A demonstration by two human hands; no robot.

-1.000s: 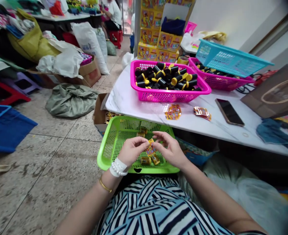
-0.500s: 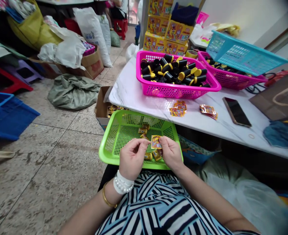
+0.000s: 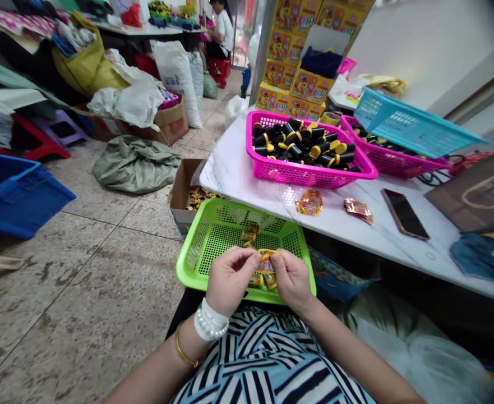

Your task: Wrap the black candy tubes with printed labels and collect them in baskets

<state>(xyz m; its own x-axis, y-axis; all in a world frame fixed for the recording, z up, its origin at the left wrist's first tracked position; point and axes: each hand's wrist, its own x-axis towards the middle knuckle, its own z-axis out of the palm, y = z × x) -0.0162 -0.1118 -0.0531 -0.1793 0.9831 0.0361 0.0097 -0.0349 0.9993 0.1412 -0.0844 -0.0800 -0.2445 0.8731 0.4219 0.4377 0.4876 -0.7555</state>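
Yellow-and-orange foil sachet sits pinched between your fingers, their tips closed on its edges just above the bright green plastic mesh tray. That tray lies directly under your hands, so anything you drop should land among the small gold-wrapped pieces inside. Your left hand and right hand curl inward and meet, forearms angling in over your black-and-white striped top.

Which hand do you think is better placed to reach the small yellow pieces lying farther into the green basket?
Probably the left hand: its fingertips sit nearer the small yellow pieces in the green basket than the right hand does, though both pinch a colourful packet.
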